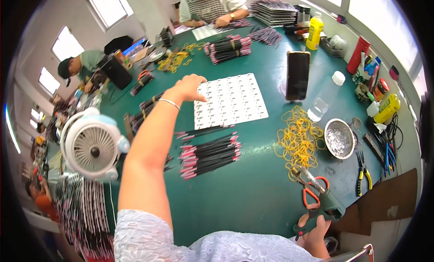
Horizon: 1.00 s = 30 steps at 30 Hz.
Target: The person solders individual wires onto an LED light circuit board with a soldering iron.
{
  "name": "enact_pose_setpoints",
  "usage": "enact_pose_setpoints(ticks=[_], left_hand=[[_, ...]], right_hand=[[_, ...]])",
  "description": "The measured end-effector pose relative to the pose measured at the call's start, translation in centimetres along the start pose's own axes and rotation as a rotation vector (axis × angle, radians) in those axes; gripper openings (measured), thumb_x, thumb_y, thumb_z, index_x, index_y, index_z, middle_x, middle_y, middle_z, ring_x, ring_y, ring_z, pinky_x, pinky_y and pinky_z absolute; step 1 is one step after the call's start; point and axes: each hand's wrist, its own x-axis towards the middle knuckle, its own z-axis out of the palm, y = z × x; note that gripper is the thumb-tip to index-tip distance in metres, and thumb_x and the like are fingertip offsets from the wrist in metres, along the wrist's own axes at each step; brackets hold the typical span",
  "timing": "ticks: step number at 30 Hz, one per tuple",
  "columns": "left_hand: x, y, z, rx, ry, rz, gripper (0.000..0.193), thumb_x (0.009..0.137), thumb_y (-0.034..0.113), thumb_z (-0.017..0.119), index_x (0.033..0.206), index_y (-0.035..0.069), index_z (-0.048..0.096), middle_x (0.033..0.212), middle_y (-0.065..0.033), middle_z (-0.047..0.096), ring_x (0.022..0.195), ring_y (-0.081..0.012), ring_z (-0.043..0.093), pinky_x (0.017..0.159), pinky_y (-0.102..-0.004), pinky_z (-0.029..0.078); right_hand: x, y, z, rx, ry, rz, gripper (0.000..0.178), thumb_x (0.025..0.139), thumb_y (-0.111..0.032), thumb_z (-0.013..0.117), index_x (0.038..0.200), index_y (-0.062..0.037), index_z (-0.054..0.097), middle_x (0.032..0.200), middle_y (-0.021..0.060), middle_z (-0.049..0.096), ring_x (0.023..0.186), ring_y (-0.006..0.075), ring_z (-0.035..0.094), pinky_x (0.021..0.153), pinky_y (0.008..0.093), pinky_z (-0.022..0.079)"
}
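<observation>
We hold our left hand (190,88) at the far-left corner of the white patterned sheet (231,103), thumb and forefinger spread apart, though we cannot tell whether they touch it. The sheet lies on the green table (235,196), beyond the pink-tipped black leads (210,155), while our right hand (318,235) grips the green heat gun (332,207).

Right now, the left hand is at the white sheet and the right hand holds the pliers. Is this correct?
Not quite: the head view shows the right hand holding a green heat gun, not the pliers. The left hand is indeed at the white sheet.
</observation>
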Motion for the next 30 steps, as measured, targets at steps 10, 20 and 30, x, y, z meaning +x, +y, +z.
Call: enact_pose_setpoints(ticks=[10, 20, 30], left_hand=[[7.1, 1.3, 1.2, -0.026, -0.336, -0.194, 0.1, 0.056, 0.048, 0.085, 0.138, 0.017, 0.036, 0.135, -0.0159, 0.043, 0.128, -0.0336, 0.04, 0.1, -0.0466, 0.039], [7.3, -0.5, 1.7, -0.123, -0.38, -0.175, 0.073, 0.061, 0.044, 0.083, 0.115, 0.007, 0.05, 0.117, -0.0127, 0.053, 0.109, -0.027, 0.052, 0.089, -0.0376, 0.043], [6.8, 0.4, 0.7, -0.159, -0.451, -0.194, 0.078, 0.064, 0.038, 0.083, 0.124, 0.01, 0.042, 0.118, -0.0147, 0.054, 0.11, -0.0281, 0.053, 0.089, -0.042, 0.042]], right_hand=[[-0.2, -0.3, 0.7, 0.019, 0.093, 0.043, 0.055, 0.088, -0.03, 0.057, 0.124, 0.004, 0.034, 0.109, 0.023, 0.055, 0.053, 0.0257, 0.061, 0.045, 0.0351, 0.052], [0.1, 0.1, 0.9, 0.002, 0.088, 0.024, 0.053, 0.089, -0.029, 0.055, 0.126, 0.0037, 0.034, 0.109, 0.0232, 0.054, 0.053, 0.0242, 0.06, 0.046, 0.0341, 0.051], [0.1, 0.2, 1.2, -0.026, 0.08, -0.028, 0.047, 0.092, -0.03, 0.05, 0.124, 0.0022, 0.038, 0.108, 0.0212, 0.055, 0.05, 0.0194, 0.057, 0.043, 0.0297, 0.048]])
